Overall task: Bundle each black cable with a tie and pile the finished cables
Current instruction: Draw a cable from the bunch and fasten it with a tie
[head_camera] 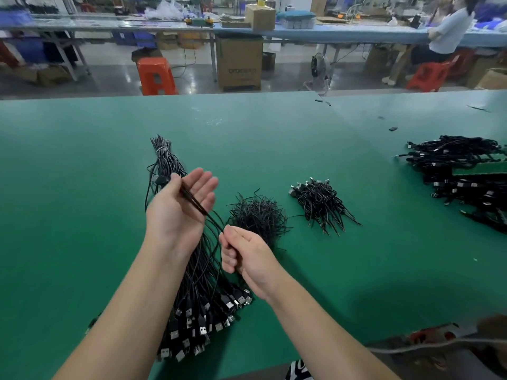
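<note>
Head view showed one thin black cable point(201, 208) stretched taut between both hands above the green table mat point(82, 160). Left hand point(181, 207) lay palm up, fingers straight and relaxed, the cable running across it from the thumb side. Right hand point(244, 256) was curled, pinching the cable's nearer end. Beneath them lay the long sheaf of unbundled black USB cables point(197, 311). Apparently coiling had just begun; next the cable needed looping, then a tie from the heap of black wire ties point(259, 215), before joining the small pile of finished bundles point(321, 204).
</note>
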`<state>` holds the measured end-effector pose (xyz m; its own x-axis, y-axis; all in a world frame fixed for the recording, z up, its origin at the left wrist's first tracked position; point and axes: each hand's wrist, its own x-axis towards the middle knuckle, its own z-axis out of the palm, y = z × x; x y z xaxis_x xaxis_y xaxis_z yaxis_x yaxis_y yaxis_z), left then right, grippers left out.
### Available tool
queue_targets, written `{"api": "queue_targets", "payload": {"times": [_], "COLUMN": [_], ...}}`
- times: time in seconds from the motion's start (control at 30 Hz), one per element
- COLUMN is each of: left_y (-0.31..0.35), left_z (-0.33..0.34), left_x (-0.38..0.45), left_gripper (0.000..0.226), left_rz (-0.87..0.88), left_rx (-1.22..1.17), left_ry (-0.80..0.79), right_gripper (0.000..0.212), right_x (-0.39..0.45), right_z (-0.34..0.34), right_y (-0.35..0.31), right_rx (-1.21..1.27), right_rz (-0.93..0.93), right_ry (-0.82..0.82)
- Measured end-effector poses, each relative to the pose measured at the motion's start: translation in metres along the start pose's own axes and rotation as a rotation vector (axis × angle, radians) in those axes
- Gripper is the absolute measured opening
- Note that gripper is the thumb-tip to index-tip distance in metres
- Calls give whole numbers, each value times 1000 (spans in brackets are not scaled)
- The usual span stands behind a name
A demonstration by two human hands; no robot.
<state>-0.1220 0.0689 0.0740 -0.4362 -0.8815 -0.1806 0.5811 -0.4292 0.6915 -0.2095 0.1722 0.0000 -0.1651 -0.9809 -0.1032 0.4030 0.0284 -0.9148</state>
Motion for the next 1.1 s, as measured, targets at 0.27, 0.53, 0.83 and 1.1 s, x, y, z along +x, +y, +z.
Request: {"api": "queue_targets", "payload": {"times": [0.27, 0.53, 0.83, 1.1], "left_y": [36, -14, -25, 29], "left_z": [-17, -13, 17, -7], "left_x": [-3, -2, 5, 2], "left_gripper": [49, 44, 37, 42], "left_rz": [-396, 149, 28, -325], "left_rx": [920, 1755, 310, 1098], "left_ry": [-923, -228, -131, -986], "right_gripper": [39, 37, 35, 33], "right_x": [11, 14, 15, 18], "right_z": [-14, -20, -13, -40], "right_y": [-7, -11, 10, -17], "right_rx": [327, 292, 509, 613], "right_rz": [115, 71, 134, 111], "right_ry": [24, 41, -13, 5]}}
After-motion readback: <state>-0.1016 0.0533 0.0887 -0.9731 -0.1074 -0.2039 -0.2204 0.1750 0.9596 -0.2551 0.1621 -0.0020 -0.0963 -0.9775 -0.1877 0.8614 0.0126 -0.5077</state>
